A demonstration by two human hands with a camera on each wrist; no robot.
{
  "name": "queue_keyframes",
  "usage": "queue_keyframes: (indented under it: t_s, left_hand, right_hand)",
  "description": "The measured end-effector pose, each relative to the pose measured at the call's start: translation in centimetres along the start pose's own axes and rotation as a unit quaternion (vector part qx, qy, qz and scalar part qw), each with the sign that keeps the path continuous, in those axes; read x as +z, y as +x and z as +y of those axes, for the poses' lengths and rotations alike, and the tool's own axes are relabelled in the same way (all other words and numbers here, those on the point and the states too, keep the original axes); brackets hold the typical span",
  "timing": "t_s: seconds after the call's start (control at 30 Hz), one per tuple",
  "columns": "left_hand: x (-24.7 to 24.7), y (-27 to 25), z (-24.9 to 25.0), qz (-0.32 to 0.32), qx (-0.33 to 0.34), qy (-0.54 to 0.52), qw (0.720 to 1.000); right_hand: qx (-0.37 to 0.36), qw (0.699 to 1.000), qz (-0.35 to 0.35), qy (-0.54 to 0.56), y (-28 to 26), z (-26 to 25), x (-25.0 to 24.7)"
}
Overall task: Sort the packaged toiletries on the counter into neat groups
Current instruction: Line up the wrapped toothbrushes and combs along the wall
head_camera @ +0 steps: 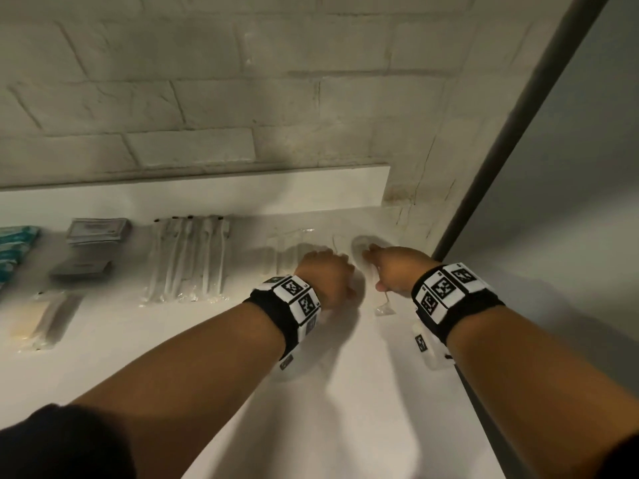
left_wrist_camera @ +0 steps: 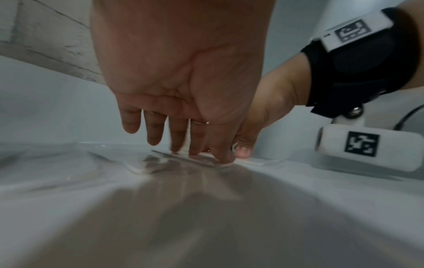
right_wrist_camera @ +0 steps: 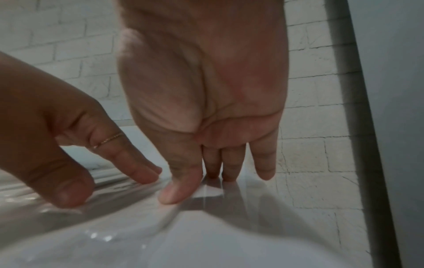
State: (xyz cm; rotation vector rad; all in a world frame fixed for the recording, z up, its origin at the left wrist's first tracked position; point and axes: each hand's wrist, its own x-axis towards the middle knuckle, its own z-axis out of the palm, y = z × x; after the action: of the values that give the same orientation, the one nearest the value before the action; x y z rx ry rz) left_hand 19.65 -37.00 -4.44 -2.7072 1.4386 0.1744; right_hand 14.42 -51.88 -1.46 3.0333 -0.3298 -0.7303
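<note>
On the white counter (head_camera: 221, 344), both my hands work side by side at the back right, near the brick wall. My left hand (head_camera: 326, 276) (left_wrist_camera: 179, 90) has straight fingers whose tips press down on thin clear flat packets (head_camera: 290, 250) (left_wrist_camera: 183, 160). My right hand (head_camera: 390, 271) (right_wrist_camera: 206, 108) also points its straight fingers down, thumb and fingertips touching a clear packet (head_camera: 384, 307) (right_wrist_camera: 206, 192) that lies under it. Neither hand curls round anything. The packets' contents are too faint to make out.
Left of my hands lie a row of bagged white toothbrushes (head_camera: 188, 261), grey sachets (head_camera: 98, 229), a grey box (head_camera: 81, 267), teal packets (head_camera: 15, 250) and a yellowish bagged item (head_camera: 41, 316). A grey panel edge (head_camera: 518, 133) bounds the counter on the right.
</note>
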Motion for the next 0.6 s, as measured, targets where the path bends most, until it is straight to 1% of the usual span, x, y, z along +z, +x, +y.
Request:
queue_keyframes:
  t_s: [0.13,0.17,0.2,0.23,0.27,0.3,0.33,0.43,0.47,0.53,0.57,0.6]
  left_hand:
    - [0.4,-0.6,0.5,0.046,-0.01,-0.021,0.999]
    - [0.5,-0.8,0.6,0.059,-0.022,-0.023,0.998]
    - [0.5,-1.1,0.6,0.072,-0.043,-0.022,0.996]
    - [0.3,-1.4,0.4,0.082,-0.069,-0.022,0.994]
    - [0.1,-1.5,0.1,0.089,-0.093,-0.021,0.992]
    - [-0.3,-1.8,-0.3,0.086,-0.109,-0.02,0.99]
    - [-0.6,-2.0,-0.8,0.072,-0.116,-0.016,0.99]
    - [-1.1,-2.4,-1.5,0.002,-0.095,-0.01,0.995]
    - [-1.1,-2.6,-1.5,-0.009,-0.085,-0.009,0.996]
    - [-1.1,-2.9,-1.5,-0.009,-0.077,-0.018,0.997]
    - [-1.0,-3.1,-1.6,-0.008,-0.077,-0.028,0.997]
    - [-0.9,-3.3,-1.7,-0.007,-0.077,-0.038,0.996]
  right_hand:
    - [0.028,0.999,-0.017,0.019,1.5,-0.3,-0.7]
    - [0.03,0.999,-0.006,0.023,1.7,-0.3,-0.8]
    - [0.032,0.999,0.025,0.028,1.7,-0.4,-1.0]
    - [0.037,0.996,0.072,0.047,1.8,-0.5,-1.0]
    - [0.043,0.989,0.121,0.079,1.8,-0.7,-1.1]
    - [0.048,0.98,0.153,0.114,1.7,-1.2,-1.2]
    - [0.056,0.976,0.151,0.145,1.5,-2.0,-1.5]
    - [0.081,0.971,0.064,0.217,2.3,-5.0,-1.3]
    - [0.101,0.964,0.055,0.24,2.7,-5.8,-1.1]
    - [0.141,0.947,0.058,0.282,3.4,-6.6,-1.0]
    - [0.143,0.945,0.045,0.291,3.4,-6.7,-1.2]
    - [0.128,0.946,0.029,0.297,3.4,-6.6,-1.3]
